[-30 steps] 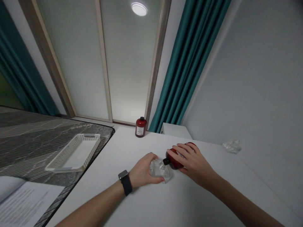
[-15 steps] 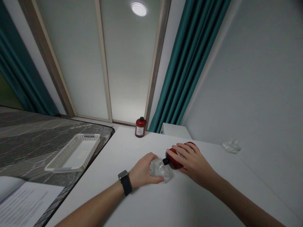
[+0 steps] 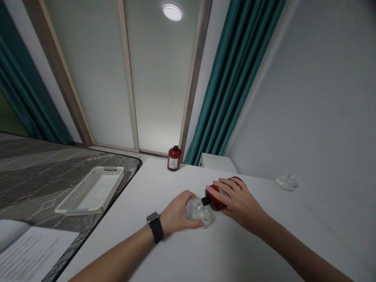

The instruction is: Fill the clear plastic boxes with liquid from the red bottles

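Observation:
My left hand (image 3: 179,213), with a dark watch on the wrist, is wrapped round a clear, faceted container (image 3: 198,211) on the white table. My right hand (image 3: 239,203) grips a dark red bottle (image 3: 215,200) from above. The bottle is tipped well over on its side, its black neck pointing left over the container's rim. Fingers cover much of the bottle. Whether liquid runs from it I cannot make out. Farther back, a second red bottle (image 3: 174,159) with a black cap and a white label stands upright.
A white perforated basket (image 3: 110,192) lies on the dark striped surface at left, with an open booklet (image 3: 35,250) in front of it. Crumpled clear plastic (image 3: 287,182) rests at the table's (image 3: 164,258) right, by the wall. Behind the table is a white cabinet (image 3: 219,162).

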Motion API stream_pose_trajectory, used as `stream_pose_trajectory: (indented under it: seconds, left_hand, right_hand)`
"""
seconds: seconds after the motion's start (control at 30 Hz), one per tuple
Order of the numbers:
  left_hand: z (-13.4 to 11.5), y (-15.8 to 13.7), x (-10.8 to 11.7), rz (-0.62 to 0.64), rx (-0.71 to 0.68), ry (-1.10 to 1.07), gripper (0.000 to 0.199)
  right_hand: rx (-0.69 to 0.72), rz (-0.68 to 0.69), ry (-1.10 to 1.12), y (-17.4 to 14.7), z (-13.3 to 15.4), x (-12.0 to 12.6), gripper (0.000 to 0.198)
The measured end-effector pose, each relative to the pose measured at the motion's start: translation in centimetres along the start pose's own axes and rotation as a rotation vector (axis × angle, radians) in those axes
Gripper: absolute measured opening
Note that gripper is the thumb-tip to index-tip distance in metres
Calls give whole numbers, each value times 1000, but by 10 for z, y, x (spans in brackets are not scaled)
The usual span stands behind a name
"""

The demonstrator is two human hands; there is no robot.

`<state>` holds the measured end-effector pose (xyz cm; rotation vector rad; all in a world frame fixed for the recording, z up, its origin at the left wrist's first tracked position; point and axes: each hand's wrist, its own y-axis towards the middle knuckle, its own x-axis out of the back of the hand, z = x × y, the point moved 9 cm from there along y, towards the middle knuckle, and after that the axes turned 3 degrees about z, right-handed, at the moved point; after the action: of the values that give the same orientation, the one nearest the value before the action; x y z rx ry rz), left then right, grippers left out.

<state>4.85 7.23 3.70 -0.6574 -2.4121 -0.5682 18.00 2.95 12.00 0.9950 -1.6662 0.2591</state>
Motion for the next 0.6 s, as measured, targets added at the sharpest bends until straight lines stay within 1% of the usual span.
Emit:
stream_pose_trajectory:
  seconds: [0.37,0.6]
  left_hand:
    - [0,0,1,0,-7,-25,57]
    - [0,1,0,2,-10,-32,58]
  right_hand:
    - [4,-10,-4,0,1,1,74]
    - [12,-21,-4,2,1,3,71]
